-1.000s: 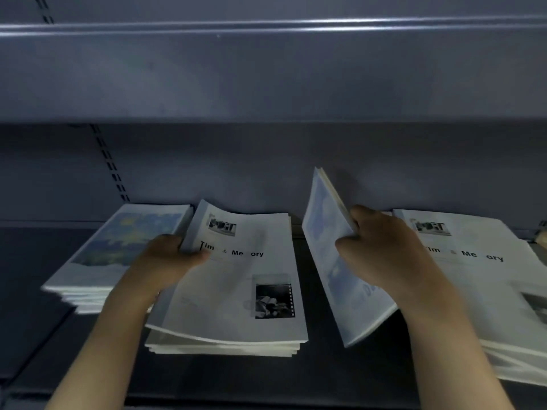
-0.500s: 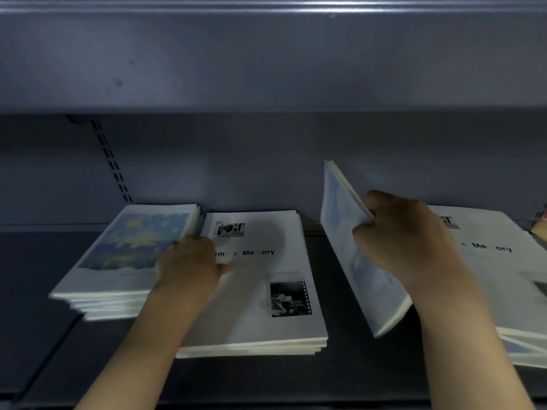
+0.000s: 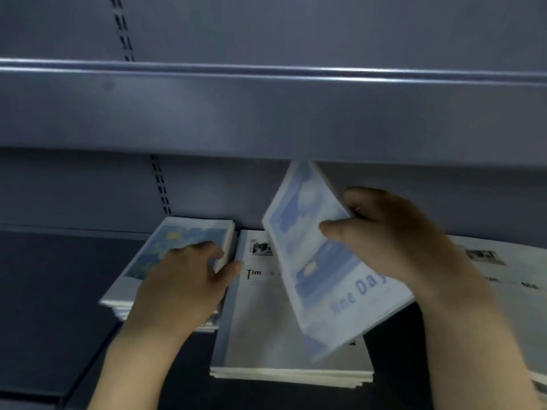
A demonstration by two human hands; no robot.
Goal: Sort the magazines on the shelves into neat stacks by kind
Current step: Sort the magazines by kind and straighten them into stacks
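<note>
Blue-and-white paper magazine (image 3: 331,270) sits tilted in my right hand's (image 3: 393,241) pinching grip above the white photo-cover stack (image 3: 284,332); my left hand (image 3: 189,279), fingers curled, touches the painted-cover stack's (image 3: 174,247) edge. I'd square edges before lowering it.

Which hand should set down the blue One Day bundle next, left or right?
Right. The right hand already grips the One Day magazines, tilted in the air over the middle stack. The left hand rests at the edge of the painted-cover stack and holds nothing of that bundle.
</note>
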